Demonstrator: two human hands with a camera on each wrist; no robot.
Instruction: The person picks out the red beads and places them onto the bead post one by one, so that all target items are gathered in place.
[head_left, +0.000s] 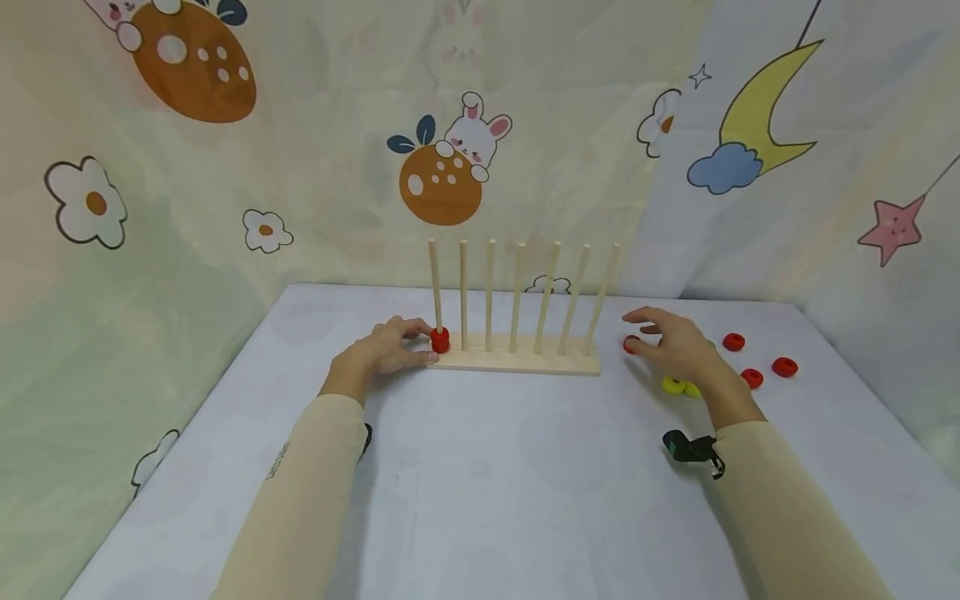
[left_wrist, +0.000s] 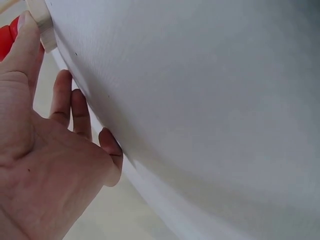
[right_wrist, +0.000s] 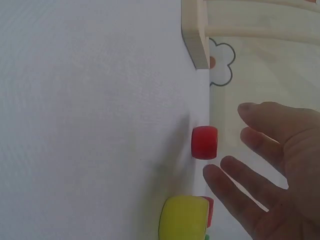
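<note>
White table (head_left: 487, 483) beneath everything. Peg rack (head_left: 517, 363) next, long axis running from left hand (head_left: 386, 346) toward right hand (head_left: 678, 346), stopping short of the right. Left: thumb and forefinger pinch the rack end beside them, red beads (head_left: 440, 341) on the peg there. Right: fingers spread, holding nothing. Key relation: loose red bead (right_wrist: 204, 143) just past right fingertips, between thumb and fingers, looks untouched; right hand much nearer. Yellow beads (head_left: 673, 385) on that hand's wrist side.
</note>
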